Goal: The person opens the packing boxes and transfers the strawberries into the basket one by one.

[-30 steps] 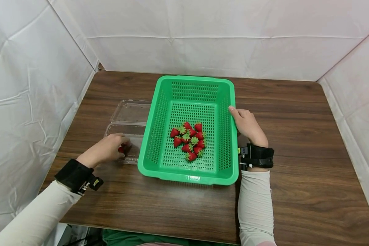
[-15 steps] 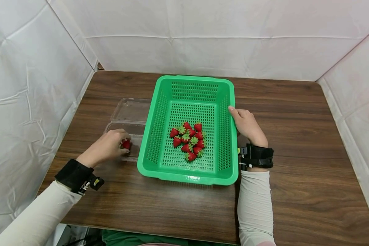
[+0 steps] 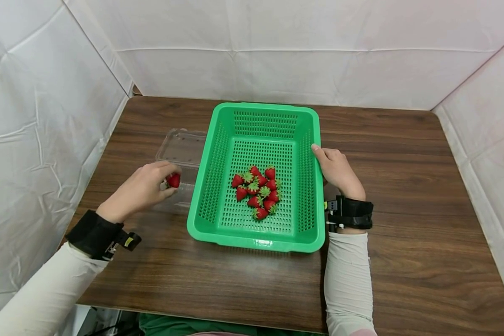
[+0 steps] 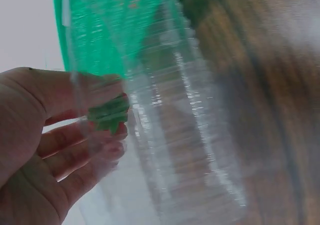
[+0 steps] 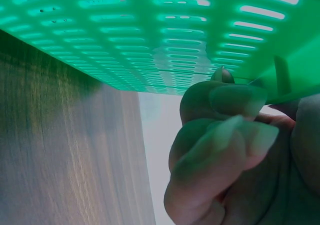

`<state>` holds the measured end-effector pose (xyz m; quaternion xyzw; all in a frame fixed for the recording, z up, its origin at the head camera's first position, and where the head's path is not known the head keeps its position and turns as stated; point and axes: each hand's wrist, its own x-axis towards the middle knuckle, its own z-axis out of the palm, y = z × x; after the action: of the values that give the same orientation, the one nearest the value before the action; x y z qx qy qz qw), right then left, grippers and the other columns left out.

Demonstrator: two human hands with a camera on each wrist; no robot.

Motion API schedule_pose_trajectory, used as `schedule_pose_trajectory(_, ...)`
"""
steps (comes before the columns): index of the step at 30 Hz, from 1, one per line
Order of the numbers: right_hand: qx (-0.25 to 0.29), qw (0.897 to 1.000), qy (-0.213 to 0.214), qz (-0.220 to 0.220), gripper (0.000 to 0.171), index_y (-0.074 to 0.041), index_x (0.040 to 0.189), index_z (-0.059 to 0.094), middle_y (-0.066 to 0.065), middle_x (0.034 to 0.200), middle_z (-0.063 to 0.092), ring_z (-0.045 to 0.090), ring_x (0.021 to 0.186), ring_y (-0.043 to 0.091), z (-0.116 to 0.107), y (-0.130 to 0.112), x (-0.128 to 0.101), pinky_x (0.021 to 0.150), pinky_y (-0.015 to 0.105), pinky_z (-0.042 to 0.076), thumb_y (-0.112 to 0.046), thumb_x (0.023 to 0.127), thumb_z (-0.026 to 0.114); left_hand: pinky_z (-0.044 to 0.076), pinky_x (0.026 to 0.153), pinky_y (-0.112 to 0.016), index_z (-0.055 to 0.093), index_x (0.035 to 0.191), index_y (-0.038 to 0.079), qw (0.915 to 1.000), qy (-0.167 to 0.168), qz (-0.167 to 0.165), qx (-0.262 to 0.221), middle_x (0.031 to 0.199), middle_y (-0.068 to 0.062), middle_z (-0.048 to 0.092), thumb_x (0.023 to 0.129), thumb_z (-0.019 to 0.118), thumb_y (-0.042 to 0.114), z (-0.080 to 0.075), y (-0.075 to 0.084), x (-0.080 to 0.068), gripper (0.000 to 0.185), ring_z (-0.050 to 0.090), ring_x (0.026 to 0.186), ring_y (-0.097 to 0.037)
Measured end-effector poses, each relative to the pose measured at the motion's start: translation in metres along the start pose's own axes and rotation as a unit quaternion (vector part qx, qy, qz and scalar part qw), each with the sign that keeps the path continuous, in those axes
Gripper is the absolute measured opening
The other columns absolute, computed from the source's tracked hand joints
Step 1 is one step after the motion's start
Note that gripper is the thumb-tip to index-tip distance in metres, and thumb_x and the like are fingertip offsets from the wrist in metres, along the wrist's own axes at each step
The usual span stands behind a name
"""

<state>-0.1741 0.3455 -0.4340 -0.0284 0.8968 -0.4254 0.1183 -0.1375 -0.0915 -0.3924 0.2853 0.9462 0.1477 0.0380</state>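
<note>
My left hand point(image 3: 144, 186) pinches a red strawberry point(image 3: 174, 180) between thumb and fingers, over the clear plastic clamshell box point(image 3: 182, 148). In the left wrist view the strawberry's green leaves point(image 4: 110, 114) show between the fingertips, seen through the box's clear wall. The box's hinged lid lies back, and its right part is hidden by the green basket point(image 3: 231, 241). Inside this perforated basket several strawberries point(image 3: 253, 189) lie bunched in the near half. My right hand point(image 3: 338, 170) grips the basket's right rim, thumb on top and fingers curled under it in the right wrist view.
The brown wooden table point(image 3: 411, 210) extends right of the basket and in front of it. White cloth walls point(image 3: 285, 70) enclose the back and both sides. The table's near edge runs just before the person's lap.
My left hand has risen with the strawberry and moved slightly away from me. The clear box has shifted toward the back. My right hand and the basket have stayed nearly still.
</note>
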Motion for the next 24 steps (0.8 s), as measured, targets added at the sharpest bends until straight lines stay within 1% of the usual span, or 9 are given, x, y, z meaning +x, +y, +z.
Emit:
schedule_pose_trajectory(5,0.006,1.000,0.001,0.002,0.055,-0.013,0.069,0.037,0.004,0.057,0.036,0.046,0.053,0.025,0.000,-0.001,-0.001,0.061,0.036,0.040,-0.055,0.102,0.026,0.047,0.067,-0.035,0.064,0.113,0.002,0.9997,0.021,0.013,0.001,0.100,-0.011,0.062,0.083,0.074,0.005,-0.009,0.005,0.004,0.031,0.060,0.079,-0.022)
schedule_pose_trajectory(9,0.003,1.000,-0.001,0.000,0.055,-0.012,0.070,0.038,0.004,0.058,0.037,0.045,0.053,0.024,0.000,0.000,0.000,0.061,0.036,0.040,-0.056,0.102,0.026,0.046,0.065,-0.033,0.064,0.117,0.001,0.9983,0.044,0.038,0.008,0.107,-0.013,0.059,0.084,0.071,0.002,-0.015,0.011,0.010,0.034,0.059,0.079,-0.021)
schedule_pose_trajectory(15,0.001,1.000,0.003,0.000,0.055,-0.013,0.070,0.038,0.003,0.058,0.037,0.043,0.053,0.022,0.001,0.000,0.000,0.061,0.036,0.039,-0.056,0.102,0.026,0.045,0.061,-0.032,0.065,0.117,0.001,0.9948,0.063,0.078,0.015,0.108,-0.015,0.057,0.084,0.069,-0.001,-0.020,0.025,0.022,0.032,0.055,0.072,-0.018)
schedule_pose_trajectory(18,0.000,1.000,0.002,0.000,0.055,-0.013,0.070,0.038,0.003,0.058,0.036,0.043,0.054,0.022,0.001,0.000,-0.001,0.062,0.036,0.039,-0.056,0.102,0.026,0.045,0.062,-0.031,0.065,0.118,0.001,0.9935,0.061,0.095,0.014,0.108,-0.014,0.058,0.085,0.069,-0.001,-0.021,0.032,0.029,0.034,0.056,0.074,-0.018)
schedule_pose_trajectory(22,-0.003,1.000,0.002,0.000,0.054,-0.012,0.071,0.039,0.003,0.059,0.036,0.043,0.055,0.022,0.001,0.000,-0.001,0.063,0.036,0.039,-0.056,0.102,0.026,0.047,0.065,-0.031,0.064,0.119,0.002,0.9921,0.044,0.116,0.017,0.109,-0.014,0.060,0.084,0.070,0.000,-0.021,0.043,0.039,0.035,0.059,0.078,-0.019)
schedule_pose_trajectory(24,-0.001,1.000,0.004,0.002,0.055,-0.013,0.071,0.039,0.003,0.058,0.037,0.045,0.055,0.025,0.001,0.000,0.000,0.063,0.036,0.040,-0.056,0.102,0.026,0.047,0.066,-0.031,0.064,0.118,0.002,0.9912,0.034,0.126,0.021,0.109,-0.014,0.062,0.084,0.070,0.001,-0.021,0.049,0.045,0.034,0.060,0.078,-0.020)
